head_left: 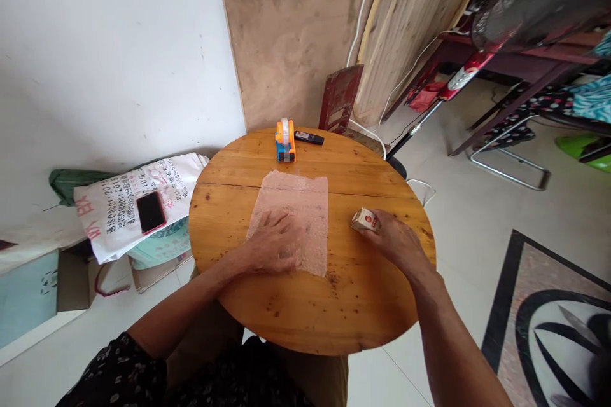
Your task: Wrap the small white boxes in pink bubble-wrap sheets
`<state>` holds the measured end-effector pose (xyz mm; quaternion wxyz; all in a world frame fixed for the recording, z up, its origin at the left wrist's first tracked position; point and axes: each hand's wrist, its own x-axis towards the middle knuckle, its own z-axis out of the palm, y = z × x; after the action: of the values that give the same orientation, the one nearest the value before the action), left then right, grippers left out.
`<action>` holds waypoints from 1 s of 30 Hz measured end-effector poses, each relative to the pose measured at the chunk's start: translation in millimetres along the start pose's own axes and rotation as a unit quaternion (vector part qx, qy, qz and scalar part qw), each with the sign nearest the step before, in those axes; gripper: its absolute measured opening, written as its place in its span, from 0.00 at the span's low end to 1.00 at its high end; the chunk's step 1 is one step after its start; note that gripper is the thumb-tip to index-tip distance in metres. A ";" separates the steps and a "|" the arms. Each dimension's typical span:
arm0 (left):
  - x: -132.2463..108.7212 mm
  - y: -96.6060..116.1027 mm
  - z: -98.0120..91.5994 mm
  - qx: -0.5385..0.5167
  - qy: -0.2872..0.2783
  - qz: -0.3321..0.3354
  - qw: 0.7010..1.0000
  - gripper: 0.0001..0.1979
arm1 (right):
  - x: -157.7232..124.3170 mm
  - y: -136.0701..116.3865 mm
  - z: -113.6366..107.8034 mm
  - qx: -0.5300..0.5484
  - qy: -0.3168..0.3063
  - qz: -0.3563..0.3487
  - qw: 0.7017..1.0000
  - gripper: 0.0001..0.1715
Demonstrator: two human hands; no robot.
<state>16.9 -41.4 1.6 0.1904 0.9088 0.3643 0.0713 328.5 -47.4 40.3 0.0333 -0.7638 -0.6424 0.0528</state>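
Observation:
A pinkish sheet of bubble wrap lies flat on the round wooden table. My left hand rests on it with the fingers spread, holding nothing. To the right of the sheet, my right hand grips a small white box with red print, low over the tabletop or touching it; I cannot tell which. Behind the sheet stands an orange and blue tape dispenser with a roll of clear tape.
Beside the dispenser lies a black remote control. A red wooden chair stands behind the table. On the left, a phone lies on a white printed sack. A standing fan is at the right.

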 end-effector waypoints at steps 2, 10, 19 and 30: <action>-4.7 -6.7 -2.7 0.002 0.020 -0.037 0.999 0.34 | -6.9 -5.2 -6.5 0.037 0.027 0.009 0.999 0.21; -15.5 -27.3 -0.3 -0.013 0.068 -0.103 0.992 0.45 | -18.9 -86.8 -18.5 0.225 0.085 -0.230 0.943 0.26; -16.2 -28.7 11.4 -0.029 0.114 -0.101 0.988 0.48 | 11.8 -113.5 50.1 0.194 -0.007 -0.308 0.932 0.32; -17.7 -29.0 11.6 -0.028 0.117 -0.091 0.989 0.48 | 10.0 -105.8 51.4 0.227 -0.005 -0.295 0.928 0.27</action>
<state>-11.2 -37.8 -20.4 0.1770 0.8517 0.4630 0.1699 220.4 -20.3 1.5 0.2168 -0.5118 -0.8095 0.1892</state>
